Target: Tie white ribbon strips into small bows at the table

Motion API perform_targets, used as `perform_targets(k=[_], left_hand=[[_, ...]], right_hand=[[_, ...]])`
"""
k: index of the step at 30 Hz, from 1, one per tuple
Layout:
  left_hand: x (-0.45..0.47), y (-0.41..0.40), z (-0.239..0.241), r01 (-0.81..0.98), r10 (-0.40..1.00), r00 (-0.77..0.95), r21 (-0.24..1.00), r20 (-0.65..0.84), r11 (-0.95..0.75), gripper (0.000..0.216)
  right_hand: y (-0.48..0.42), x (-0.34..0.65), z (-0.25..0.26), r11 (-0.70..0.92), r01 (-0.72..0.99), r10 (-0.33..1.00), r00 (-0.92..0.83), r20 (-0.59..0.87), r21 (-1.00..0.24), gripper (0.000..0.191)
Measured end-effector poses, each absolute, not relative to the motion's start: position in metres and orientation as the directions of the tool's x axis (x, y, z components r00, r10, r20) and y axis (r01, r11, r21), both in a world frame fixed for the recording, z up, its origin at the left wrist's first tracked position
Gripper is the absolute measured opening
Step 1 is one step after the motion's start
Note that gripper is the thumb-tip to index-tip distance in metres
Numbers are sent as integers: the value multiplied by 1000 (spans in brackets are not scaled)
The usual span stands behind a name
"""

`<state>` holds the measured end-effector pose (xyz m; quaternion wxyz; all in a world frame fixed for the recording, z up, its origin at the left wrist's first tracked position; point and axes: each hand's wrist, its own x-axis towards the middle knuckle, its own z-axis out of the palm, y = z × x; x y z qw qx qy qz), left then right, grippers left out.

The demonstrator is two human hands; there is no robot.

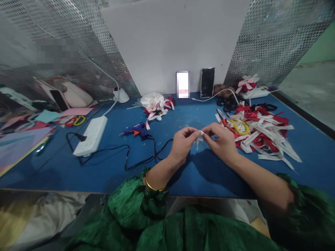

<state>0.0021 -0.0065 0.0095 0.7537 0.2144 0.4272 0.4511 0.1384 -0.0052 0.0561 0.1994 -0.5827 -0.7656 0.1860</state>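
Above the blue table, my left hand [183, 142] and my right hand [220, 141] meet fingertip to fingertip. Both are closed in a pinch on a small white ribbon [201, 133], whose thin ends hang below the fingers. Most of the ribbon is hidden by my fingertips. Close to my right hand lie scissors with yellow handles [242, 126], beside a heap of red and white ribbon strips [269, 130]. To the left of my left hand rests a blue glue gun [136, 130] with an orange trigger.
A white power strip [91, 136] and black cord [127, 158] lie left on the blue table [104, 177]. At the back are a white dish [146, 98] with ribbon pieces, a lit phone [183, 84] and a dark phone [207, 82] leaning on a white board.
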Motion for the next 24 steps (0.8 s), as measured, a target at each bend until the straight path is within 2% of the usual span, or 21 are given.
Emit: perform_targets(k=[7,14,19,24], left_hand=[[1,-5,10,-546,783,336,569,-523,615,20],[2,-4,10,-510,782,290,602,-552,614,14],[4,-3,5,-564,800,211,598,-562,569,14],[3,-2,5,-544,817,189,634,-545,549,14]], right_hand=[[-6,139,57,303,824,952,-280,120,-480,14],[-6,140,54,305,824,952,-279,126,-477,14],[-6,139,54,284,803,959,-249,137,-524,13],[-5,136,58,208,760,972,-233,40,-616,11]])
